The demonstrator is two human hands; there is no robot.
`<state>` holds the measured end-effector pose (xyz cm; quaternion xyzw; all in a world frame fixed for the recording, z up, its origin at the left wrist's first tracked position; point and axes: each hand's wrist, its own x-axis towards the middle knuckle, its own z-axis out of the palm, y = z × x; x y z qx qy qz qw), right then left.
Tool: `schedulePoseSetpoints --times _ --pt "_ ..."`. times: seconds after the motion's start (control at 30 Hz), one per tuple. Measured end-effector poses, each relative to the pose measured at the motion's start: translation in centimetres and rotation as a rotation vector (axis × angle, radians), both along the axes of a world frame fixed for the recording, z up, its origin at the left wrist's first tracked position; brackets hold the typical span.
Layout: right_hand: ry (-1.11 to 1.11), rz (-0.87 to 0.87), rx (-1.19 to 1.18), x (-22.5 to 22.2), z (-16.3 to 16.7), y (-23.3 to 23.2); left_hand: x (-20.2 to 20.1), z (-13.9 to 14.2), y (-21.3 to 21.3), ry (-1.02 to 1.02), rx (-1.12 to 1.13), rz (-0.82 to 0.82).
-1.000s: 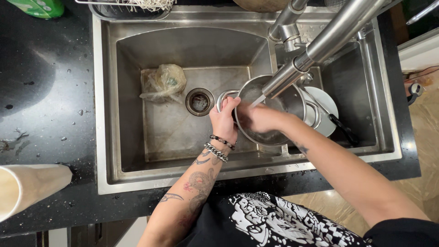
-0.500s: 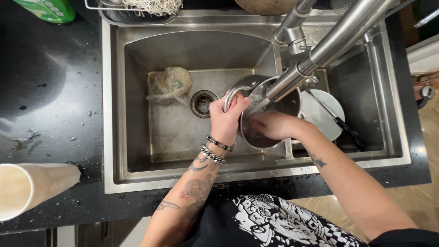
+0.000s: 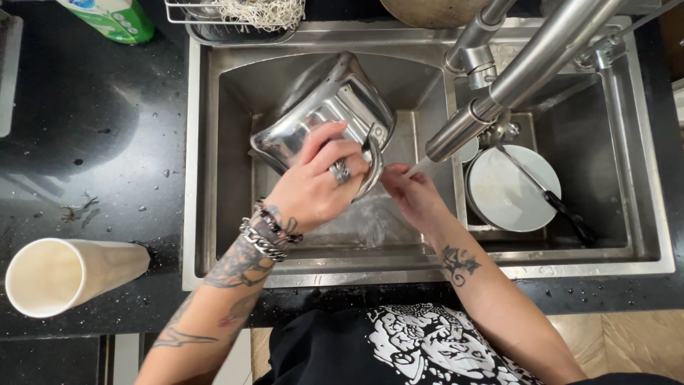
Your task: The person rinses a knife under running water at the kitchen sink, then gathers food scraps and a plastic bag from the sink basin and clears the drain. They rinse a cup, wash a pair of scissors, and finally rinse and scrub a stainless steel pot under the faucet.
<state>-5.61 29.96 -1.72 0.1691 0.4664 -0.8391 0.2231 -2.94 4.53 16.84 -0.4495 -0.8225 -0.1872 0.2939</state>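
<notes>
The left hand [image 3: 313, 187] is gripping a steel pot [image 3: 324, 114] by its rim, holding it tilted above the sink basin [image 3: 235, 214], base turned up toward the camera. The right hand [image 3: 413, 196] is sitting just beside the pot's handle, under the faucet spout [image 3: 456, 132]; I cannot tell whether it is grasping anything. 1 white plate [image 3: 509, 189] is lying in the right compartment, and a cream cup [image 3: 68, 274] is lying on the dark counter [image 3: 92, 128].
</notes>
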Motion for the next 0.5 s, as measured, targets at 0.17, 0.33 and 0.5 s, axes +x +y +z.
schedulePoseSetpoints --times 0.17,0.33,0.5 --pt "-0.011 0.09 -0.122 0.2 1.1 -1.2 0.4 0.9 -1.0 0.065 -0.048 -0.064" --pt "-0.026 0.116 -0.412 0.1 3.3 -2.8 0.1 0.0 0.1 0.011 0.138 -0.044" --pt "-0.107 0.121 0.03 0.7 3.3 -0.5 0.6 -5.1 2.9 -0.31 0.803 0.331"
